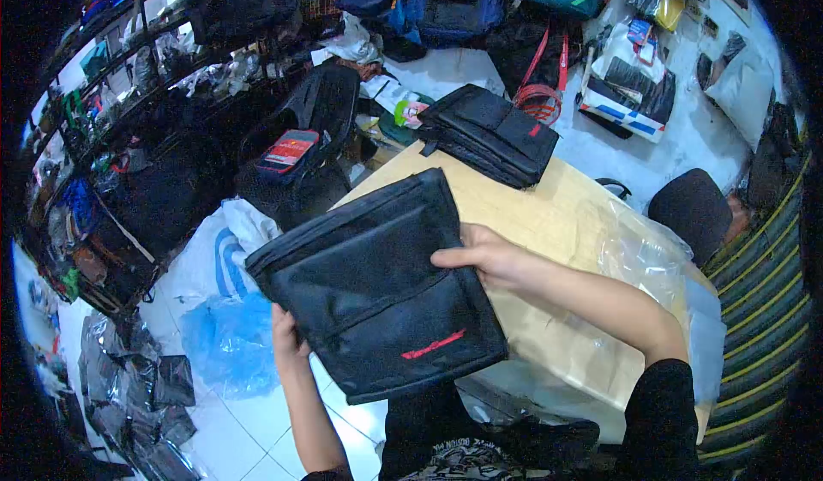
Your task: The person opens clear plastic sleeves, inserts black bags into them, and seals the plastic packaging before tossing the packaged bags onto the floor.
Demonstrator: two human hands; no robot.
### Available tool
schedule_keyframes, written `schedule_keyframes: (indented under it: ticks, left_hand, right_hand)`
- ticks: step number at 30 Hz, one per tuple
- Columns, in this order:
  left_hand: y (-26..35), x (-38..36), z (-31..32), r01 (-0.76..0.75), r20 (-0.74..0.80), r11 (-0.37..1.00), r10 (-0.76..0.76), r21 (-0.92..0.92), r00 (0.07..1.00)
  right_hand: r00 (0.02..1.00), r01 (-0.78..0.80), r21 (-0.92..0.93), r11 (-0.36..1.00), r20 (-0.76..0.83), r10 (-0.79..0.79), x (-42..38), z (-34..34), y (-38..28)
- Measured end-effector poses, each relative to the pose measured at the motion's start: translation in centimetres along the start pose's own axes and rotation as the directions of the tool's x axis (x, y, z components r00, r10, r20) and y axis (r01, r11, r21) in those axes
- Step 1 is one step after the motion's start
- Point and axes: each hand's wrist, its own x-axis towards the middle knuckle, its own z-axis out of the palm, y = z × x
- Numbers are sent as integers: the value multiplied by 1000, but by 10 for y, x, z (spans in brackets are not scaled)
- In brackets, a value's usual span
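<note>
A flat black fabric bag [377,284] with a small red mark near its lower edge is held up in front of me, tilted. My right hand [487,256] grips its right side, thumb lying over the front face and fingers behind. At the bag's left edge, my left hand [287,335] holds on, its fingers partly hidden behind the fabric. Beyond the held bag, another black bag [493,134] with a red mark lies on the far end of the wooden table [557,232].
Clear plastic sheets [639,245] cover the table's right side. A dark stool seat [690,215] stands to the right. Blue plastic [227,344] and black plastic packets [137,395] lie on the floor at left. A black chair [321,121] and several backpacks [454,5] are farther back.
</note>
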Motion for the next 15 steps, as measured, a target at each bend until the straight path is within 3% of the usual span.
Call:
schedule_keyframes:
  ticks: [2,5,6,7,9,12,15]
  left_hand:
    - [25,-18,17,13,17,1000,-13,13,1000]
    - [40,-30,10,16,-36,950,-5,312,999]
    - [47,-33,31,-29,-92,917,71,399,993]
    - [51,-36,56,-65,-140,873,151,484,979]
    - [55,-36,66,-158,-165,875,258,457,952]
    - [62,-41,68,-208,-155,841,323,499,934]
    - [65,-41,72,-248,-163,811,384,529,909]
  right_hand:
    - [996,26,-124,992,-82,-36,4,12,18]
    - [976,44,-144,989,-207,-74,5,35,15]
    - [967,90,-260,961,-208,-147,13,33,23]
    - [954,181,-106,978,-224,-201,10,47,19]
    - [958,51,32,998,-284,-40,13,51,11]
    - [982,-177,325,929,-7,190,13,46,8]
    - [959,-281,162,946,83,270,-3,62,-4]
